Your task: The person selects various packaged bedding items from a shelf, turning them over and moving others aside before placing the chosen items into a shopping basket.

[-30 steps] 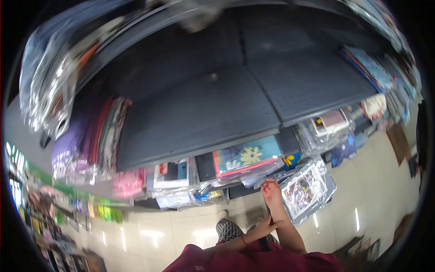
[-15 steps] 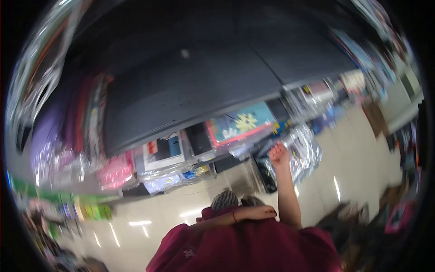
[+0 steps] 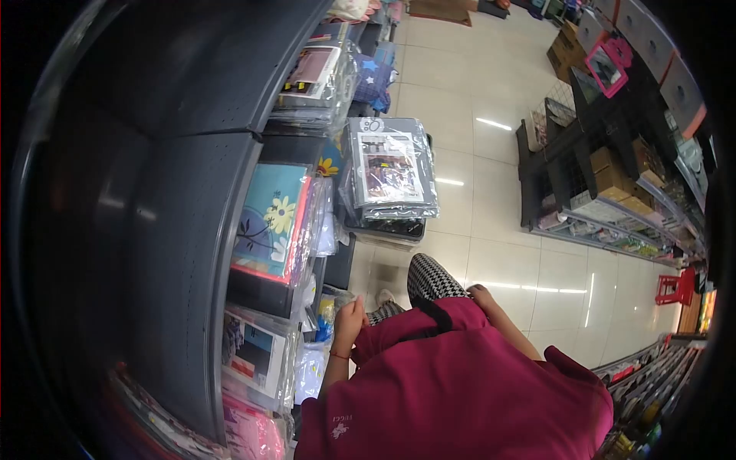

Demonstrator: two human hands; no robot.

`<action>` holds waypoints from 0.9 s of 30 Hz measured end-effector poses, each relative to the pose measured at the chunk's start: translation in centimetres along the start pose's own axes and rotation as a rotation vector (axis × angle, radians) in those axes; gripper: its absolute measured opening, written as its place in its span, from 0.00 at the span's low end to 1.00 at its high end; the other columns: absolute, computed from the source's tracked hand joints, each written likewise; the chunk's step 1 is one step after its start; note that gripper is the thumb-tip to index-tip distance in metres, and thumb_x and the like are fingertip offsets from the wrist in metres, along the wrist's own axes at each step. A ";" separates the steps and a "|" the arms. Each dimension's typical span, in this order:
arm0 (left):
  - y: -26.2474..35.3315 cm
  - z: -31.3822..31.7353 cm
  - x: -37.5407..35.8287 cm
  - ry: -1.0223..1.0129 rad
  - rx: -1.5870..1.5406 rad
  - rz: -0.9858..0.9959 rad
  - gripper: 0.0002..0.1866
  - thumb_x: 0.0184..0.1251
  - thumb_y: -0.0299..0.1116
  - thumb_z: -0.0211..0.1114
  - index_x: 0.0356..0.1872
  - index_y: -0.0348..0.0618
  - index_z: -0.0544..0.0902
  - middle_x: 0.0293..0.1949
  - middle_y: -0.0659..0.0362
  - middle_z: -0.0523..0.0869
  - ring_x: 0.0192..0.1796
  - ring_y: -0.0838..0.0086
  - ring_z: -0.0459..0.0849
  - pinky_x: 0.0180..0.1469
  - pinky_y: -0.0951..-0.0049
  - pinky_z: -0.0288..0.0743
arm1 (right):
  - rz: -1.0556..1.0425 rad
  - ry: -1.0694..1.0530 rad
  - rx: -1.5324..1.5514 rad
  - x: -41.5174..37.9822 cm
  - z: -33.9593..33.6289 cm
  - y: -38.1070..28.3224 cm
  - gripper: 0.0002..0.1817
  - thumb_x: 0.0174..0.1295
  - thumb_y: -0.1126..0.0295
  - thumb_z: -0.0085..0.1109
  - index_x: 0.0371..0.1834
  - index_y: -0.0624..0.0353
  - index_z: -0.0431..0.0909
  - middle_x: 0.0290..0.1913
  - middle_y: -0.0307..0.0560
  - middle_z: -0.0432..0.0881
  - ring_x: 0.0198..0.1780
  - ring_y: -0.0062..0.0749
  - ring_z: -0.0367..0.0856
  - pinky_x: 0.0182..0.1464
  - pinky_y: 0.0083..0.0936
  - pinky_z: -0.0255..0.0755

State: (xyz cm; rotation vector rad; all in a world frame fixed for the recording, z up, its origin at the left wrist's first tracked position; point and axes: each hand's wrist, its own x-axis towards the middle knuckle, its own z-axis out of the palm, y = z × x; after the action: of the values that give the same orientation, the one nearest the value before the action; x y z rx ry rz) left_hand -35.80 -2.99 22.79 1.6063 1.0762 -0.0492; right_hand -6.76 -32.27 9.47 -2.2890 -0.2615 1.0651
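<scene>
My left hand (image 3: pixel 350 319), with a red cord at the wrist, hangs beside the front of my maroon shirt (image 3: pixel 468 391). Its fingers are curled in, and nothing shows in them. Closest to it are plastic-wrapped packs on the shelf, among them a pack with a dark picture (image 3: pixel 257 353). On the other side, my right hand (image 3: pixel 481 297) is low beside my checked trousers (image 3: pixel 433 277); its fingers are mostly hidden. Ahead of me stands a stack of grey packs in clear plastic (image 3: pixel 389 172), on top of a dark base.
A dark shelf unit (image 3: pixel 184 215) runs along the left, holding a blue flowered pack (image 3: pixel 272 218). Across the tiled floor (image 3: pixel 491 199) is a rack with boxes (image 3: pixel 613 180) and a pink-framed mirror (image 3: pixel 608 67). A red stool (image 3: pixel 675 287) stands far right.
My view has turned, so the shelf now lies on my left and the aisle opens ahead. My right hand has dropped from its raised position; my left has moved away from across my body.
</scene>
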 end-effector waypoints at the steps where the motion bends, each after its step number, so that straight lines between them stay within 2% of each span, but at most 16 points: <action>1: -1.9 0.8 1.2 -0.073 0.012 0.022 0.21 0.71 0.44 0.49 0.29 0.39 0.82 0.25 0.51 0.83 0.29 0.63 0.83 0.34 0.64 0.74 | 0.088 -0.021 0.179 -0.2 -1.0 0.9 0.20 0.57 0.58 0.53 0.43 0.63 0.81 0.37 0.60 0.84 0.39 0.42 0.84 0.45 0.34 0.76; 2: -3.9 1.5 2.3 -0.145 0.027 0.038 0.20 0.71 0.44 0.50 0.31 0.40 0.83 0.29 0.49 0.85 0.33 0.62 0.84 0.38 0.64 0.75 | 0.055 0.048 -0.106 -0.5 -1.3 0.9 0.19 0.56 0.60 0.52 0.41 0.63 0.82 0.39 0.64 0.83 0.43 0.49 0.83 0.49 0.36 0.75; 5: -8.1 5.7 6.0 -0.348 0.234 0.169 0.18 0.68 0.39 0.51 0.43 0.35 0.82 0.39 0.45 0.85 0.46 0.57 0.83 0.51 0.65 0.74 | -0.313 -0.154 -0.662 7.0 1.0 10.1 0.17 0.54 0.62 0.53 0.38 0.64 0.82 0.40 0.65 0.82 0.45 0.53 0.81 0.50 0.38 0.74; 6: -9.3 7.0 7.3 -0.375 0.241 0.118 0.19 0.67 0.41 0.52 0.44 0.36 0.82 0.41 0.45 0.84 0.49 0.56 0.82 0.52 0.64 0.73 | 0.182 0.034 -0.245 7.1 1.5 7.6 0.14 0.53 0.65 0.53 0.36 0.65 0.80 0.41 0.66 0.81 0.45 0.56 0.80 0.50 0.40 0.74; 8: -10.2 8.7 10.1 -0.425 0.259 0.021 0.21 0.65 0.45 0.54 0.48 0.39 0.82 0.47 0.43 0.83 0.54 0.55 0.80 0.56 0.62 0.72 | 0.127 0.162 -0.218 7.7 0.2 2.6 0.14 0.53 0.66 0.54 0.37 0.65 0.80 0.42 0.65 0.81 0.46 0.56 0.80 0.50 0.42 0.73; 9: -9.0 8.8 11.3 -0.399 0.321 -0.011 0.22 0.65 0.45 0.54 0.49 0.38 0.81 0.47 0.44 0.83 0.54 0.54 0.80 0.56 0.62 0.72 | 0.097 0.227 -0.206 8.4 -0.9 0.1 0.14 0.52 0.67 0.54 0.38 0.65 0.79 0.42 0.65 0.81 0.47 0.56 0.79 0.50 0.42 0.73; 11: -6.0 8.5 13.0 -0.337 0.446 -0.080 0.23 0.65 0.45 0.54 0.53 0.37 0.78 0.49 0.44 0.82 0.54 0.52 0.80 0.56 0.62 0.72 | -0.086 0.153 -0.252 11.5 -2.1 -3.7 0.13 0.54 0.69 0.53 0.40 0.63 0.78 0.42 0.63 0.81 0.46 0.54 0.80 0.48 0.41 0.73; 13: -2.6 7.7 15.5 -0.134 0.248 -0.061 0.23 0.64 0.43 0.56 0.53 0.35 0.77 0.49 0.41 0.82 0.54 0.50 0.79 0.57 0.61 0.72 | -0.296 0.055 -0.277 15.9 -3.2 -6.7 0.11 0.54 0.70 0.53 0.39 0.62 0.78 0.38 0.60 0.82 0.43 0.50 0.81 0.46 0.39 0.74; 15: -1.2 7.1 19.6 0.110 0.113 -0.047 0.23 0.64 0.42 0.58 0.53 0.34 0.77 0.49 0.40 0.81 0.54 0.49 0.79 0.57 0.59 0.72 | -0.276 0.010 -0.250 20.2 -4.2 -10.7 0.11 0.55 0.70 0.53 0.39 0.63 0.78 0.35 0.58 0.82 0.40 0.48 0.82 0.43 0.39 0.75; 16: -1.0 6.6 22.3 0.162 0.043 -0.049 0.25 0.64 0.39 0.59 0.57 0.32 0.73 0.53 0.37 0.78 0.56 0.47 0.77 0.59 0.56 0.69 | -0.275 0.014 -0.217 22.9 -4.1 -12.5 0.11 0.56 0.70 0.52 0.39 0.63 0.77 0.34 0.58 0.82 0.38 0.47 0.82 0.42 0.38 0.75; 19: 3.8 5.0 28.5 0.519 0.147 -0.034 0.29 0.64 0.40 0.58 0.61 0.30 0.67 0.58 0.35 0.73 0.59 0.45 0.73 0.62 0.55 0.65 | -0.214 -0.034 -0.093 31.9 -2.6 -15.7 0.13 0.57 0.69 0.53 0.44 0.63 0.75 0.30 0.55 0.82 0.31 0.40 0.83 0.38 0.35 0.77; 20: 6.7 4.5 29.5 0.539 0.212 -0.124 0.32 0.64 0.40 0.58 0.63 0.29 0.63 0.59 0.33 0.70 0.60 0.43 0.72 0.65 0.55 0.63 | -0.206 -0.028 -0.060 34.6 -1.8 -16.9 0.14 0.57 0.69 0.54 0.45 0.64 0.74 0.30 0.55 0.82 0.30 0.39 0.83 0.37 0.34 0.77; 22: 6.4 4.2 33.0 0.582 0.197 -0.138 0.32 0.63 0.41 0.59 0.63 0.29 0.64 0.59 0.34 0.71 0.60 0.43 0.72 0.64 0.53 0.63 | -0.203 -0.027 0.009 39.8 0.5 -17.7 0.18 0.56 0.64 0.57 0.44 0.67 0.72 0.31 0.55 0.82 0.30 0.38 0.83 0.37 0.33 0.77; 24: 5.4 4.2 35.3 0.556 0.181 -0.234 0.33 0.60 0.44 0.61 0.61 0.33 0.66 0.58 0.37 0.74 0.59 0.44 0.73 0.62 0.53 0.65 | -0.124 -0.086 -0.056 39.5 -0.8 -22.3 0.21 0.54 0.60 0.60 0.43 0.66 0.72 0.31 0.55 0.82 0.29 0.39 0.83 0.36 0.32 0.77; 26: 9.0 4.4 34.9 0.567 0.303 -0.385 0.30 0.58 0.45 0.63 0.57 0.35 0.70 0.53 0.40 0.77 0.56 0.46 0.75 0.59 0.55 0.68 | -0.102 -0.118 -0.114 40.2 -1.0 -24.2 0.28 0.50 0.51 0.64 0.42 0.65 0.72 0.29 0.55 0.82 0.27 0.42 0.82 0.34 0.33 0.76; 27: 10.9 4.3 34.5 0.570 0.368 -0.460 0.28 0.58 0.45 0.64 0.54 0.36 0.71 0.51 0.42 0.78 0.54 0.47 0.76 0.58 0.55 0.69 | -0.111 -0.125 -0.143 40.5 -0.8 -24.2 0.27 0.51 0.51 0.64 0.40 0.66 0.72 0.28 0.54 0.81 0.25 0.41 0.82 0.33 0.32 0.76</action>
State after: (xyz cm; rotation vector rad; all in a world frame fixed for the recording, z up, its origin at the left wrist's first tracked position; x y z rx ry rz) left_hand -6.58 15.15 10.60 1.7055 1.9609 -0.1043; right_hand 22.21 3.29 -1.37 -2.3050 -0.5241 1.1672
